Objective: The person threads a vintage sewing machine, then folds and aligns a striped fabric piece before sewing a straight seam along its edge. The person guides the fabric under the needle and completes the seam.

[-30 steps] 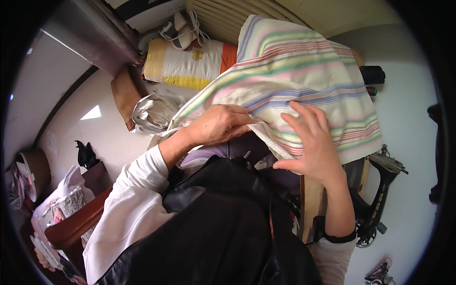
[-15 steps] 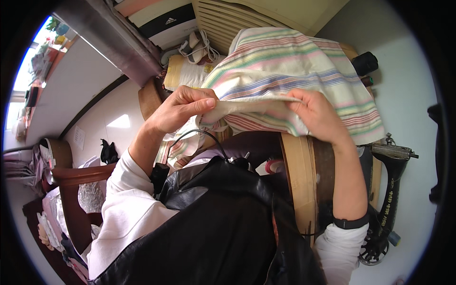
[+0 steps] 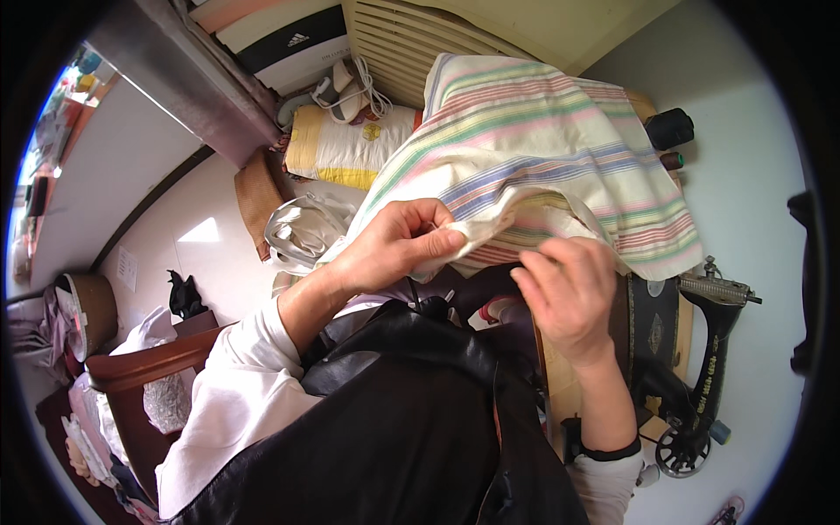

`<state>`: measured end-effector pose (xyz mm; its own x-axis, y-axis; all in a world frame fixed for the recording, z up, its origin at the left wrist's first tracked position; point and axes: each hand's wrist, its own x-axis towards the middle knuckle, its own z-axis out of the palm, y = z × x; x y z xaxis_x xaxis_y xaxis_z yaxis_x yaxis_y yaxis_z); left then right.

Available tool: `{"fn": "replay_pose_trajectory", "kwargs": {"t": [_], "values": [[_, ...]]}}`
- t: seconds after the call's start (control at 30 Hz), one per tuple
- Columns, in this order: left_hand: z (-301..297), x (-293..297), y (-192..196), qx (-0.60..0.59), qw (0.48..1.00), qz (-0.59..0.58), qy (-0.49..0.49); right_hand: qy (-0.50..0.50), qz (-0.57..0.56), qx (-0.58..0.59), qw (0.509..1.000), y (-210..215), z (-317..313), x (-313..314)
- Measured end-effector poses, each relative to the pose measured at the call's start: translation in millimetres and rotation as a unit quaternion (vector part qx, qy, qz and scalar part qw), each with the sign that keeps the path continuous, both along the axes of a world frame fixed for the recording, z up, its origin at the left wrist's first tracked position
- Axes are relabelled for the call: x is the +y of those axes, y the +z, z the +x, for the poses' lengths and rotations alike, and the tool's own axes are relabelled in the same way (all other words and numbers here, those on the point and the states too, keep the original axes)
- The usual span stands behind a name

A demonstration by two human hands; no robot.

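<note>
1. The left hand [image 3: 394, 249] pinches the folded edge of the striped cloth [image 3: 542, 157], its grip closed on the hem.
2. The right hand [image 3: 564, 293] rests just below that edge, fingers curled loosely and touching the cloth.
3. The cloth is draped over the sewing machine [image 3: 691, 367], on the tabletop [image 3: 560, 394].

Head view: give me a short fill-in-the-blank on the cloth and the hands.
1. The cloth has a ____ pattern.
2. The ____ hand pinches the cloth's edge.
3. The right hand lies ____ the cloth's near edge.
4. The sewing machine is ____ in colour.

Missing words: striped; left; below; black
</note>
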<state>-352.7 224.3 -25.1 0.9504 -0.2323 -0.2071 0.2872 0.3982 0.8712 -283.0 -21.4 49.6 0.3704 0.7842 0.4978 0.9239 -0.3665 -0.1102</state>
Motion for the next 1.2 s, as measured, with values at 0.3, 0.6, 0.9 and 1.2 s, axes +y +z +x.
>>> {"fn": "replay_pose_trajectory", "kwargs": {"t": [0.3, 0.6, 0.9, 1.2], "values": [[6, 9, -12, -0.026, 0.994, -0.105, -0.018, -0.062, -0.014, 0.094, 0.994, -26, -3, 28], [6, 9, -18, 0.011, 0.987, -0.157, 0.03, -0.025, -0.014, 0.094, 0.995, -20, -2, 28], [102, 109, -17, -0.047, 0.935, -0.07, 0.344, -0.105, -0.174, 0.137, 0.97, 16, -28, -54], [143, 136, -60, 0.04, 0.946, -0.093, 0.308, -0.247, -0.232, 0.356, 0.871, 40, -40, -63]]}}
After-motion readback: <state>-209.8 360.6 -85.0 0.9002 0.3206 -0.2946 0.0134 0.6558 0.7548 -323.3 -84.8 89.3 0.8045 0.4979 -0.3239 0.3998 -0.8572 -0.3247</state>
